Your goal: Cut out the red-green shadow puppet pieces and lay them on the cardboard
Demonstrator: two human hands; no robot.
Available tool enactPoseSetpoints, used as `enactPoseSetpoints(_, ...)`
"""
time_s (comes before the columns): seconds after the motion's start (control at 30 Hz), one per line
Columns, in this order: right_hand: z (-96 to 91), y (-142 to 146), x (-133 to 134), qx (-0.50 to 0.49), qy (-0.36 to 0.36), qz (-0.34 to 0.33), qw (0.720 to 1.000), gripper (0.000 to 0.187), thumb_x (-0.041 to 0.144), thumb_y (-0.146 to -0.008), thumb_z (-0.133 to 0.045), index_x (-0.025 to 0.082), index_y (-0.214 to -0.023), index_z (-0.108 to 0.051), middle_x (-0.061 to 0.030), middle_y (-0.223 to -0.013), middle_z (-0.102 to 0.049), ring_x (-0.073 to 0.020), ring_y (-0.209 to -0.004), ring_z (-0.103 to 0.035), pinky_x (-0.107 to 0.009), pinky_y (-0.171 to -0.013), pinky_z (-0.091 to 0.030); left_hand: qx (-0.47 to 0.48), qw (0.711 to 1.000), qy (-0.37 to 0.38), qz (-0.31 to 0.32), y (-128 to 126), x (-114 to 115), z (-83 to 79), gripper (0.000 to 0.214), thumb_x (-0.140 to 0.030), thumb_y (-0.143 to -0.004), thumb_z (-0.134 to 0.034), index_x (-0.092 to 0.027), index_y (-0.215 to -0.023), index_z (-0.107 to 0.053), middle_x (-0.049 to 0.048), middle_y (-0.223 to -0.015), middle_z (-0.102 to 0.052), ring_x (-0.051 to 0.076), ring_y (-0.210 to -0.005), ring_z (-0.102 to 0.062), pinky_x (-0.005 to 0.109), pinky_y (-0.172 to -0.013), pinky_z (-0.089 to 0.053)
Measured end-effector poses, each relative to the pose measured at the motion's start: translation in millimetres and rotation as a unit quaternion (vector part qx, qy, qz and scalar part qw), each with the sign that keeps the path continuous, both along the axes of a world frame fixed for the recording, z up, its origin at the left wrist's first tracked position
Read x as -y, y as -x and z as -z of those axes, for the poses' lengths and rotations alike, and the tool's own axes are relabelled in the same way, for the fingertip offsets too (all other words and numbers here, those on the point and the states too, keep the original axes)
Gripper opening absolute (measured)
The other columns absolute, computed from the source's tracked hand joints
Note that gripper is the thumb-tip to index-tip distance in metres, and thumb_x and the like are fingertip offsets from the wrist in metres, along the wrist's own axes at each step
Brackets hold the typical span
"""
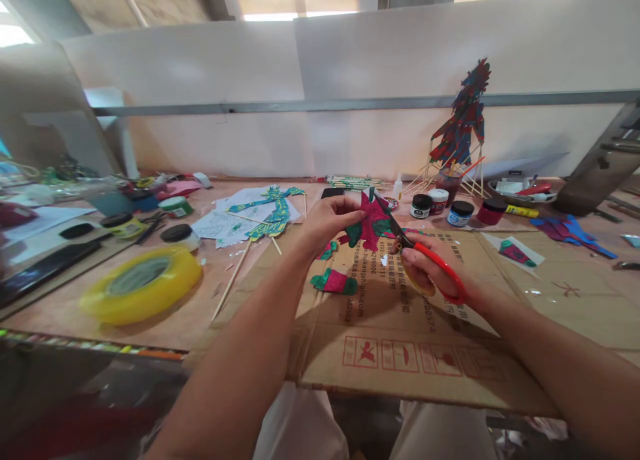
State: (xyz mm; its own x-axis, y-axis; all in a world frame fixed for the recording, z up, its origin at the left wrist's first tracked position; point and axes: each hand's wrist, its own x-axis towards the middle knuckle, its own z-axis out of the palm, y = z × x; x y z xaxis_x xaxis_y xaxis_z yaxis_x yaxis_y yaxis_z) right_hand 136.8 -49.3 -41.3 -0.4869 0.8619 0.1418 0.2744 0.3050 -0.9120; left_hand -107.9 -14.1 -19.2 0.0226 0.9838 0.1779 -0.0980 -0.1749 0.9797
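Note:
My left hand (336, 221) pinches a magenta and green painted paper cutout (371, 225) by its left side, held up above the cardboard. In my right hand (425, 267) is a pair of scissors (440, 257) with red handles, its dark blades at the cutout's upper right edge. Whether the blades are apart is hard to make out. Below my left hand a green and magenta cut piece (335, 282) lies on the flattened cardboard (320, 360), with a smaller green piece (328, 250) just above it. Another painted piece on white paper (518, 253) lies to the right.
A big roll of yellow tape (143, 283) lies at left. Behind it are paint jars (176, 207) and a blue-yellow paper figure (273, 213) on sticks. More jars (460, 213) line the back right, before a tall red-blue figure (463, 120) on sticks. Blue-purple scraps (575, 237) lie far right.

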Motion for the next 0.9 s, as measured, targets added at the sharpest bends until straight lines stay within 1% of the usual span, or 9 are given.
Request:
enactPoseSetpoints(0.1, 0.9, -1.2, -0.8, -0.004, 0.002, 0.005, 1.000, 0.040, 0.059, -0.091, -0.065, 0.029, -0.075, -0.044, 0.0055, -0.051, -0.048, -0.0138, -0.042, -0.041, -0.029, -0.042, -0.034, 0.005, 1.000, 0.000, 0.012, -1.3, 0.8, 0.6, 0.023, -0.028, -0.065, -0.100, -0.021, -0.073, -0.079, 0.0060, -0.071, -0.073, 0.013, -0.057, -0.061, 0.022, -0.048, -0.044)
enactPoseSetpoints(0.17, 1.2, -1.4, -0.5, -0.017, 0.009, 0.000, 1.000, 0.039, 0.058, -0.093, -0.061, 0.029, -0.074, -0.045, 0.0057, -0.051, -0.047, -0.0136, -0.042, -0.041, -0.029, -0.043, -0.035, 0.013, 1.000, 0.014, 0.015, -3.2, 1.6, 1.7, 0.027, -0.031, -0.064, -0.101, -0.020, -0.072, -0.078, 0.0047, -0.067, -0.070, 0.011, -0.053, -0.057, 0.022, -0.045, -0.040)
enactPoseSetpoints(0.27, 2.1, -2.1, -0.8, -0.028, 0.012, -0.024, 0.999, 0.042, 0.056, -0.096, -0.058, 0.028, -0.068, -0.046, 0.0051, -0.049, -0.047, -0.0132, -0.042, -0.043, -0.029, -0.045, -0.037, 0.035, 0.998, 0.034, 0.030, -7.8, 3.0, 4.5, 0.033, -0.032, -0.061, -0.103, -0.020, -0.067, -0.073, 0.0019, -0.061, -0.065, 0.009, -0.047, -0.050, 0.021, -0.042, -0.034)
enactPoseSetpoints(0.37, 5.5, -3.2, -3.1, -0.035, 0.017, -0.044, 0.998, 0.046, 0.055, -0.097, -0.057, 0.027, -0.062, -0.046, 0.0043, -0.048, -0.047, -0.0126, -0.042, -0.045, -0.028, -0.045, -0.038, 0.054, 0.996, 0.045, 0.057, -13.3, 3.9, 7.7, 0.032, -0.034, -0.062, -0.102, -0.019, -0.069, -0.074, 0.0049, -0.068, -0.071, 0.012, -0.054, -0.058, 0.023, -0.049, -0.043)
enactPoseSetpoints(0.43, 9.7, -3.9, -5.2, -0.052, 0.035, -0.045, 0.997, 0.044, 0.053, -0.095, -0.059, 0.026, -0.063, -0.047, 0.0052, -0.048, -0.046, -0.0117, -0.040, -0.043, -0.027, -0.043, -0.035, 0.059, 0.996, 0.043, 0.056, -17.1, 4.5, 9.4, 0.031, -0.034, -0.063, -0.101, -0.018, -0.071, -0.076, 0.0071, -0.073, -0.073, 0.013, -0.059, -0.061, 0.025, -0.054, -0.047)
enactPoseSetpoints(0.57, 20.0, -5.5, -9.8, -0.087, 0.066, -0.053, 0.993, 0.039, 0.050, -0.092, -0.063, 0.025, -0.067, -0.048, 0.0060, -0.053, -0.048, -0.0103, -0.040, -0.042, -0.026, -0.041, -0.033, 0.038, 0.998, 0.023, 0.044, -22.9, 6.8, 10.4, 0.027, -0.033, -0.067, -0.098, -0.017, -0.069, -0.076, 0.0071, -0.070, -0.071, 0.012, -0.059, -0.056, 0.026, -0.056, -0.044)
enactPoseSetpoints(0.63, 24.2, -6.4, -11.9, -0.088, 0.058, -0.061, 0.993, 0.039, 0.048, -0.093, -0.062, 0.025, -0.065, -0.048, 0.0055, -0.052, -0.048, -0.0103, -0.040, -0.042, -0.025, -0.041, -0.033, 0.023, 0.998, 0.014, 0.051, -24.4, 8.3, 9.8, 0.026, -0.035, -0.069, -0.096, -0.018, -0.071, -0.077, 0.0064, -0.069, -0.070, 0.012, -0.060, -0.055, 0.027, -0.058, -0.043)
enactPoseSetpoints(0.73, 28.7, -7.7, -14.4, -0.095, 0.032, -0.063, 0.993, 0.039, 0.045, -0.093, -0.062, 0.025, -0.063, -0.047, 0.0056, -0.048, -0.046, -0.0103, -0.039, -0.040, -0.025, -0.040, -0.032, 0.002, 0.998, 0.016, 0.063, -24.9, 9.9, 8.0, 0.027, -0.037, -0.067, -0.096, -0.018, -0.073, -0.076, 0.0043, -0.069, -0.069, 0.013, -0.063, -0.055, 0.028, -0.060, -0.042)
enactPoseSetpoints(0.9, 31.0, -8.2, -15.5, -0.102, 0.033, -0.061, 0.992, 0.037, 0.048, -0.094, -0.063, 0.026, -0.068, -0.048, 0.0066, -0.049, -0.047, -0.0105, -0.038, -0.039, -0.025, -0.038, -0.033, -0.011, 0.997, 0.022, 0.066, -24.9, 10.0, 6.2, 0.030, -0.037, -0.066, -0.094, -0.018, -0.074, -0.074, 0.0020, -0.068, -0.066, 0.012, -0.063, -0.053, 0.029, -0.063, -0.041)
